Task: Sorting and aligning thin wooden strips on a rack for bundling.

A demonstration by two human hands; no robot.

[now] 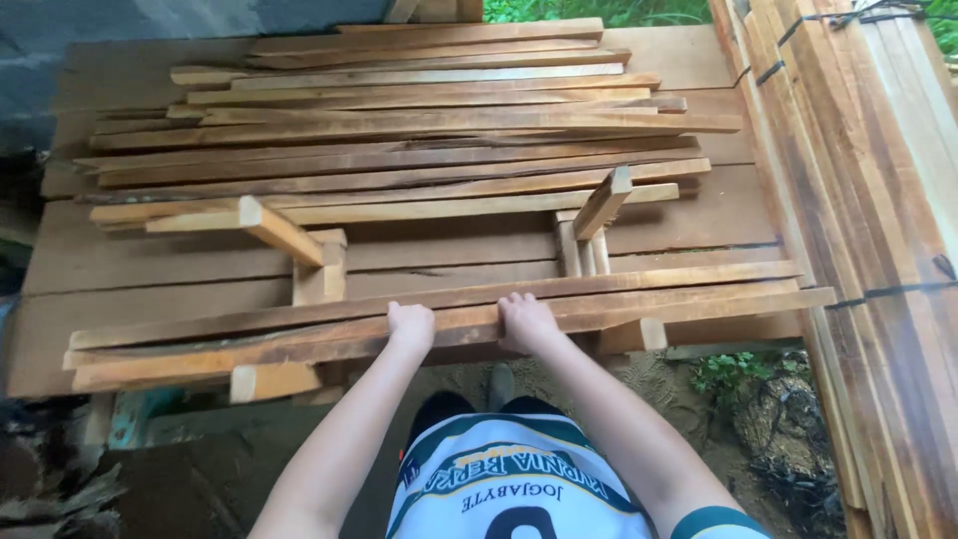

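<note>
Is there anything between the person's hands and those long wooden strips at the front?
Nothing visible: the left hand and right hand already rest directly on the front bundle of wooden slats.

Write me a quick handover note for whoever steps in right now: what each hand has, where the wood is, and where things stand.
Left hand and right hand: both in a closed grip on the near bundle of slats, side by side near its middle.
The bundle lies across two wooden cross supports on the plank table.
A larger pile of slats lies behind it, untouched.
Banded stacks of boards stand at the right.
Near bundle not lifted yet.
</note>
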